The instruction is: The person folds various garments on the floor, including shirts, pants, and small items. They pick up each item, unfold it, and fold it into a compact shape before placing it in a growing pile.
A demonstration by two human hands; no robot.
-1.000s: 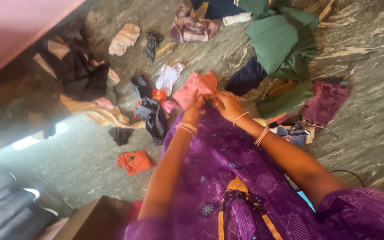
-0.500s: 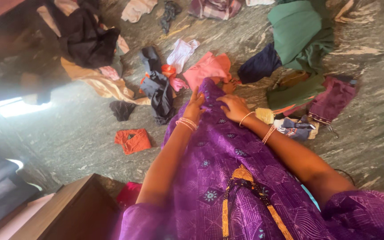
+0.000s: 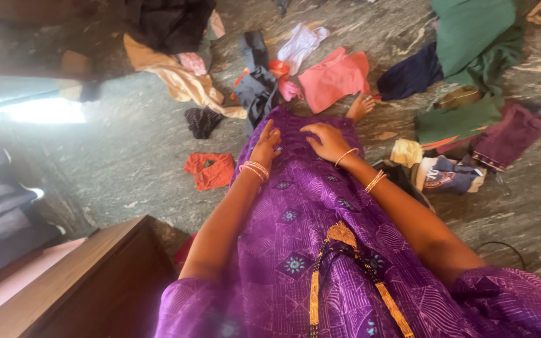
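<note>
On the lap, purple patterned garment (image 3: 308, 206) spread toward the floor (image 3: 126, 163). Left hand (image 3: 267, 145) and right hand (image 3: 325, 141) flat on it, fingers loosely spread, gripping nothing. Pink cloth (image 3: 333, 78) just beyond.

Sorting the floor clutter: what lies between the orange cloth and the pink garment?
In the head view, between the orange cloth and pink garment: a dark grey garment and the purple dress.

Light: daylight from the left, soft and uneven
Glare: a blown-out white patch on the stone floor (image 3: 39, 109) at the left edge
Shadows: dim top left corner; wooden furniture (image 3: 95, 275) dark at bottom left
Sharpness: purple dress (image 3: 308, 213) and both forearms clear; scattered clothes slightly soft
Distortion: wide lens stretches the edges, corners smeared
</note>
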